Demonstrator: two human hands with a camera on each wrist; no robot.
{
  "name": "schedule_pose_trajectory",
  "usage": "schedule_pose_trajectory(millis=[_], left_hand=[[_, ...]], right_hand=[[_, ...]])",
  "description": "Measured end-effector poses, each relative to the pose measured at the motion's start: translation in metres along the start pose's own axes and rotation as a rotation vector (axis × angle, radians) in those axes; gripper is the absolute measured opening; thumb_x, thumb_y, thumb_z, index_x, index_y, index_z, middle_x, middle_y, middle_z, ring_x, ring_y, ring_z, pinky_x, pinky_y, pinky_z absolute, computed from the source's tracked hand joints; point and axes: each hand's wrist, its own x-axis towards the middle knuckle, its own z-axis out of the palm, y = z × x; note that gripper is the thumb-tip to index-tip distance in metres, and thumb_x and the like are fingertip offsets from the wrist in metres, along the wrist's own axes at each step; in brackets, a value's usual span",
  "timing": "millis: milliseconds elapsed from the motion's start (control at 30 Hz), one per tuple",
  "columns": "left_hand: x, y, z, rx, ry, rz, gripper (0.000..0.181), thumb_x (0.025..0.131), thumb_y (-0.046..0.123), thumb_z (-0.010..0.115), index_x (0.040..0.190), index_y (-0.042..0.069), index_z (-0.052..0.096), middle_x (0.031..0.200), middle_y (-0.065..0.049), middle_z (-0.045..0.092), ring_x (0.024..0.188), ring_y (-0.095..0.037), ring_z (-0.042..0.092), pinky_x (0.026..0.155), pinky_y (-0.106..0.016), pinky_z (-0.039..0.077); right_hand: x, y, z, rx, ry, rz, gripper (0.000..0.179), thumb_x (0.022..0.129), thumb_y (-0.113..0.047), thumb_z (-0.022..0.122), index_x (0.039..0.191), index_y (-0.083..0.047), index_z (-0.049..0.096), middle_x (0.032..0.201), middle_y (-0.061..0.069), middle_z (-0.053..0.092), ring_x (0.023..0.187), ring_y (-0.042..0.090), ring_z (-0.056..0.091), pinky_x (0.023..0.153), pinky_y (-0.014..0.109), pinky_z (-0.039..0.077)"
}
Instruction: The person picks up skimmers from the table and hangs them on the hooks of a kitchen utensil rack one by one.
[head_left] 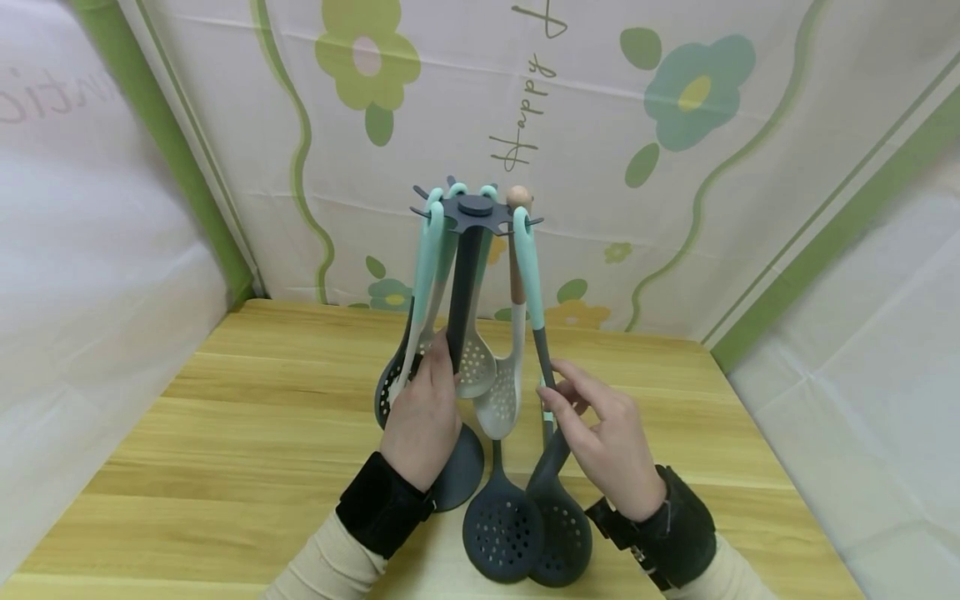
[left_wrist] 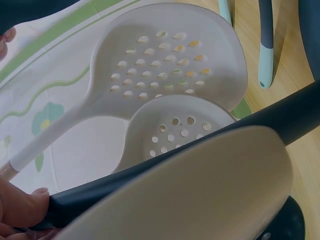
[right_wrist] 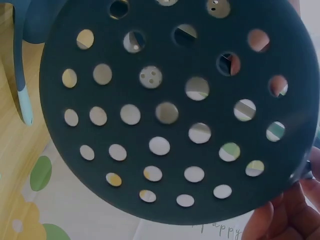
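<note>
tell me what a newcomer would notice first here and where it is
Probably the dark utensil stand in the middle of the head view, hung with turquoise-handled tools, its post gripped by the left hand. To its right, the right hand pinches the dark shaft of a turquoise-handled utensil. In the right wrist view, a big dark perforated head fills much of the picture.

The left hand [head_left: 423,417] hides the lower end of the dark cylindrical post [head_left: 467,287] and part of the round dark base [head_left: 465,471]. Left wrist: a smooth cream utensil head [left_wrist: 210,185] is cut by the lower edge. Right wrist: the dark perforated skimmer [right_wrist: 170,62] is cropped above.
</note>
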Motion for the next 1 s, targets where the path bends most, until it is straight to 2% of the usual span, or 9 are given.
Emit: schedule_pose_trajectory(millis=[300, 633, 833, 1000], left_hand=[[0.000, 0.000, 0.001, 0.009, -0.008, -0.006, 0.060, 0.087, -0.006, 0.069, 0.139, -0.013, 0.039, 0.116, -0.026, 0.063, 0.071, -0.024, 0.068, 0.048, -0.027, 0.053], [0.000, -0.001, 0.002, 0.008, 0.000, 0.004, 0.062, 0.086, -0.007, 0.071, 0.138, -0.013, 0.039, 0.119, -0.026, 0.063, 0.071, -0.023, 0.068, 0.046, -0.027, 0.051], [0.000, -0.001, 0.002, 0.019, -0.001, 0.004, 0.062, 0.085, -0.008, 0.070, 0.138, -0.012, 0.038, 0.117, -0.025, 0.063, 0.066, -0.020, 0.066, 0.044, -0.026, 0.049], [0.000, -0.001, 0.002, 0.028, -0.004, 0.000, 0.062, 0.086, -0.008, 0.070, 0.138, -0.012, 0.038, 0.117, -0.025, 0.063, 0.064, -0.020, 0.065, 0.044, -0.025, 0.048]], right_hand=[[0.002, 0.002, 0.006, 0.005, 0.000, -0.040, 0.034, 0.086, 0.006, 0.071, 0.119, 0.001, 0.068, 0.076, 0.001, 0.072, 0.065, 0.006, 0.062, 0.058, 0.025, 0.055], [0.005, 0.004, 0.024, -0.043, -0.011, -0.045, 0.031, 0.086, -0.002, 0.074, 0.116, 0.001, 0.067, 0.074, 0.002, 0.071, 0.066, 0.007, 0.062, 0.054, 0.020, 0.050], [0.008, 0.010, 0.030, -0.055, -0.001, -0.012, 0.030, 0.088, -0.003, 0.072, 0.118, -0.001, 0.067, 0.076, 0.004, 0.071, 0.068, 0.011, 0.063, 0.051, 0.018, 0.048], [0.011, 0.013, 0.033, -0.052, -0.013, 0.037, 0.028, 0.091, -0.008, 0.071, 0.118, -0.004, 0.068, 0.076, 0.003, 0.070, 0.069, 0.010, 0.062, 0.051, 0.020, 0.049]])
